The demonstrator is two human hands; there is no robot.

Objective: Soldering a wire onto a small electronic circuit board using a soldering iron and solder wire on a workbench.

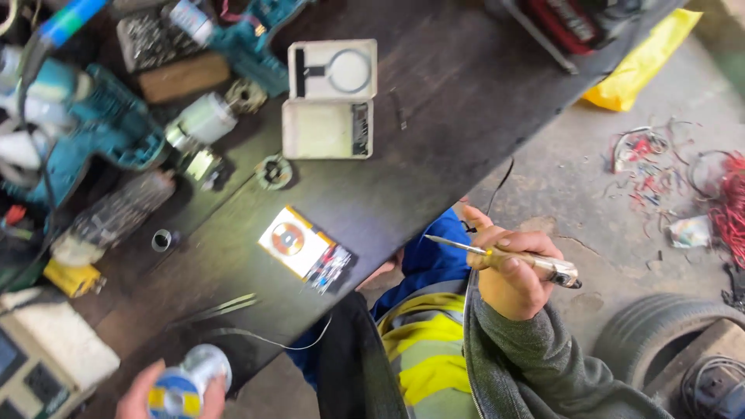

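My right hand (508,271) grips a thin pointed tool with a yellow and clear handle (535,264), its metal tip (436,241) aimed left toward the dark workbench (434,124). My left hand (143,392), at the bottom left, holds a spool of solder wire (190,376) with a blue and yellow label. A thin strand runs from the spool along the bench edge. On the bench between the hands lies a small yellow and white card with a coil (299,244).
An open beige case (327,99) lies on the bench. Teal power tool parts (101,124), a motor armature (203,122) and a bearing (273,171) crowd the left. A tyre (660,330), red wires (722,206) and a yellow bag (640,66) sit on the concrete floor.
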